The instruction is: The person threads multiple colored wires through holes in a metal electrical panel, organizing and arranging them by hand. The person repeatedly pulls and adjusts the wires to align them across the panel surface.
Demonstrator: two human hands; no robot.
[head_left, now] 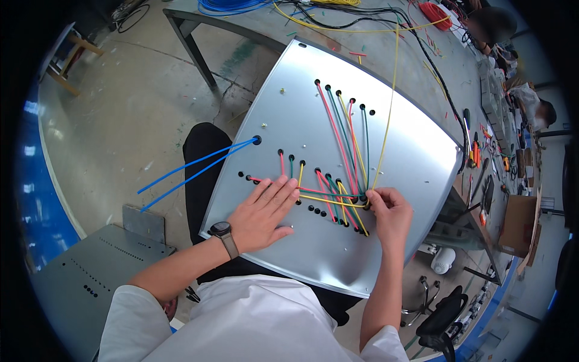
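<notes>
A silvery metal panel (316,259) with rows of small round holes lies tilted across my lap. Red, green and yellow wires (349,133) run over its face from hole to hole. My left hand (256,220) rests flat on the panel, fingers stretched over the lower-left wires. Thumb and forefinger of my right hand (392,214) pinch a yellow wire (386,136) close to a hole at the right of the lower rows. That wire stretches up past the panel's far edge to the workbench. Two blue wires (193,164) stick out leftward from a larger hole.
Beyond the panel stands a grey workbench (356,39) with wire coils, cut wire bits and hand tools. Another perforated panel (66,286) is at lower left. A cardboard box (517,226), a black chair (443,317) and other people are on the right.
</notes>
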